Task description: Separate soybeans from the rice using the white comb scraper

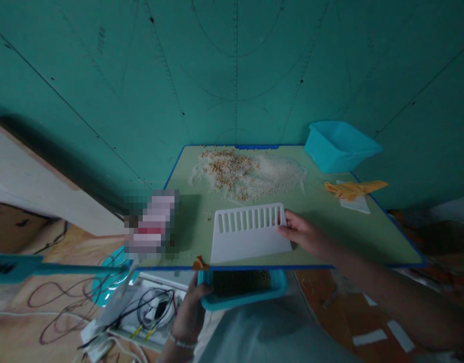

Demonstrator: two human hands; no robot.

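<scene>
My right hand (305, 236) grips the right end of a white slotted scraper (247, 234), which stands on a green board with a blue rim (368, 242). My left hand (190, 312) holds a teal tray (241, 295) by its left end, just under the board's near edge. The tray has dark contents that I cannot make out clearly. A heap of white grains mixed with yellow-brown beans (247, 174) lies at the far middle of the board, beyond the scraper.
A teal tub (340, 145) stands tilted at the board's far right corner. An orange cloth (355, 189) lies on a white slip beside it. A pixelated blurred patch (152, 227) sits on the board's left. Wires and a teal plate lie on the floor at lower left.
</scene>
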